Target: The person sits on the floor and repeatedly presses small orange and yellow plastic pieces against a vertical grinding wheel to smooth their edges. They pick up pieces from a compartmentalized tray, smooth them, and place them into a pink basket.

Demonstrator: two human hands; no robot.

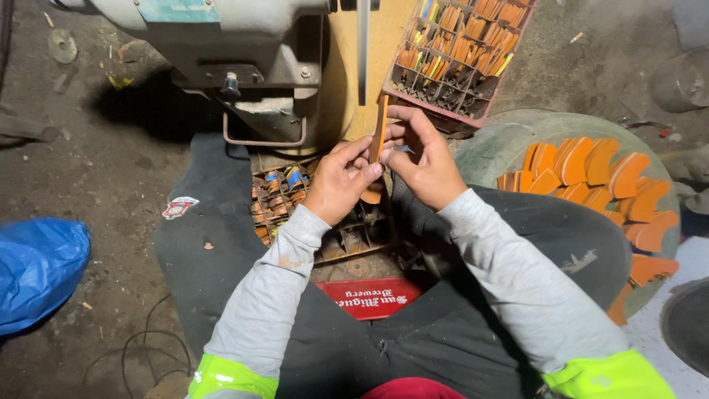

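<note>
Left hand: the left hand (341, 179) is curled nearly closed, thumb and fingertips pinching the lower part of a thin orange piece (379, 127) held up in front of the body.
Right hand: the right hand (424, 157) meets it from the other side, fingers bent and closed on the same piece near its middle and upper edge; the two hands touch at the fingertips.
Orange piece: a flat, narrow slip seen almost edge-on, standing close to upright, orange with a paler edge, its top end clear of the fingers. It sits between the two hands, above the lap and just in front of the machine.
Sleeves: grey long sleeves with bright yellow-green cuffs at the upper arms, over dark trousers.
Lower crate: a red crate (367, 295) with divided cells lies between the knees under the hands, some cells holding small orange and blue bits.
Upper crate: a second crate (461, 55) beyond the hands, tilted, its cells packed with orange and yellow slips.
Tyre stack: on the right, curved orange pieces (605, 177) lie fanned in overlapping rows on a round tyre (502, 140).
Machine: a grey metal machine (244, 52) stands just ahead, with a yellowish board beside it.
Floor: dirt floor; a blue plastic bag (37, 266) lies far left.
</note>
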